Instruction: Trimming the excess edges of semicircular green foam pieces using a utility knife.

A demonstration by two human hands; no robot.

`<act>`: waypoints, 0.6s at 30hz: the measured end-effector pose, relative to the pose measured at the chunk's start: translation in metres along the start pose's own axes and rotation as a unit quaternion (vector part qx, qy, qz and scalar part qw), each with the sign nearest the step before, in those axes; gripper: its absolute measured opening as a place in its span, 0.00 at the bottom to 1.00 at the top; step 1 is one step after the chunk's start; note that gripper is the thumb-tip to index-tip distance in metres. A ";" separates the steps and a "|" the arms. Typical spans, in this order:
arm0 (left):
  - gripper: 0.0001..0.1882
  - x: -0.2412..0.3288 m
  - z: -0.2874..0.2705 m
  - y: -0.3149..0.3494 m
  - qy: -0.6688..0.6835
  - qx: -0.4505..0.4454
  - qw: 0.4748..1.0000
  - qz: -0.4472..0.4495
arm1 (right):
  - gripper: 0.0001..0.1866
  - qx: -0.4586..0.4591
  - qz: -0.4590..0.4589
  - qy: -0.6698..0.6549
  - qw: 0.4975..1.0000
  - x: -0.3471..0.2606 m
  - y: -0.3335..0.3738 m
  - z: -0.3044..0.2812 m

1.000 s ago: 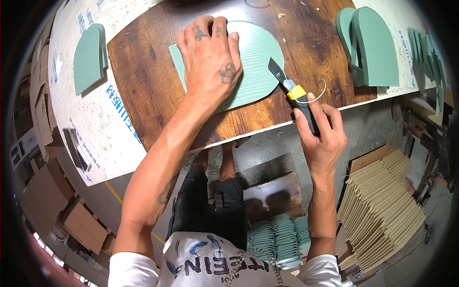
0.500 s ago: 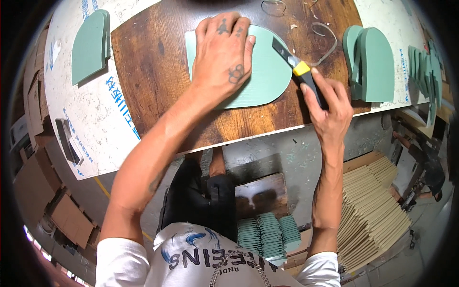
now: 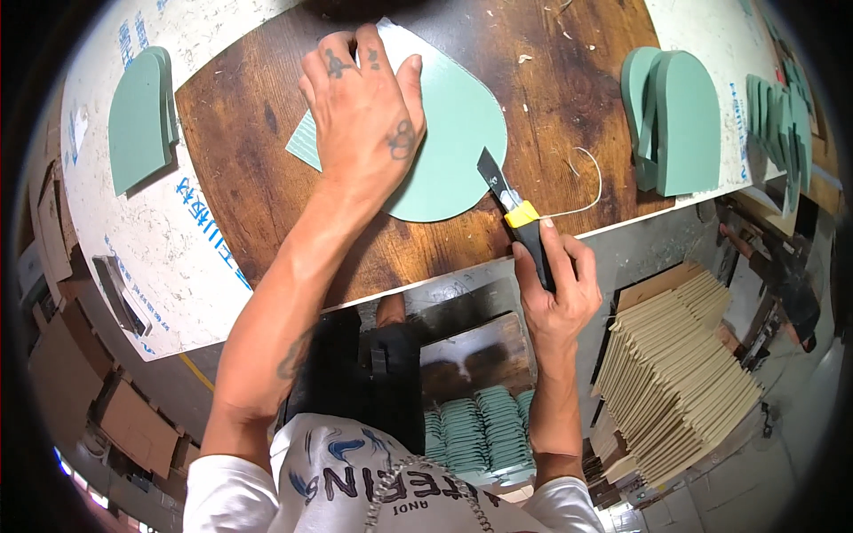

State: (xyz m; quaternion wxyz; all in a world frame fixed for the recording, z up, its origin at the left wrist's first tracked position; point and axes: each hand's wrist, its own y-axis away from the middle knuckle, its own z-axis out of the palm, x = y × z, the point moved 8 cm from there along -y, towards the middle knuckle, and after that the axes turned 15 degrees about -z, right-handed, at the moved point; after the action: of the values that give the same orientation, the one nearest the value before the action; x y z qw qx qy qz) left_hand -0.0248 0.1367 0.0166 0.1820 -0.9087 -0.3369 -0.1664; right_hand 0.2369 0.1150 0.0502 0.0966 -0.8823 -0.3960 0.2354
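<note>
Slantwise, the green round-ended panel (image 3: 453, 133) lies on the dark wood-grain board (image 3: 235, 160), beneath a left hand (image 3: 362, 120) laid over it rather than clamped on it. Well apart, the right hand (image 3: 562, 300) grips a utility knife (image 3: 528, 235), its blade angled over the curved edge; should the left palm press too lightly, the panel could pivot and get nicked, while the curled pale strip (image 3: 599, 182) near the knife might snag.
</note>
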 end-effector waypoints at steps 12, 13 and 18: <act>0.22 0.005 -0.016 -0.004 0.091 0.008 0.995 0.039 | 0.24 -0.018 -0.051 -0.042 0.998 0.025 -0.047 0.014; 0.21 -0.004 -0.013 -0.004 0.108 -0.012 0.994 0.004 | 0.24 -0.022 -0.065 -0.039 0.997 0.028 -0.053 0.015; 0.12 -0.005 -0.015 0.000 0.087 0.007 0.995 0.038 | 0.24 -0.031 -0.124 -0.034 0.991 0.037 -0.078 0.021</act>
State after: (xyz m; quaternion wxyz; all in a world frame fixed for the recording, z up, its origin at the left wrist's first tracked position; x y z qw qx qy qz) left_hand -0.0309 0.1271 0.0278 0.2232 -0.9016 -0.2862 -0.2354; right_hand 0.1970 0.1945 0.0469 0.0845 -0.8203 -0.5128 0.2389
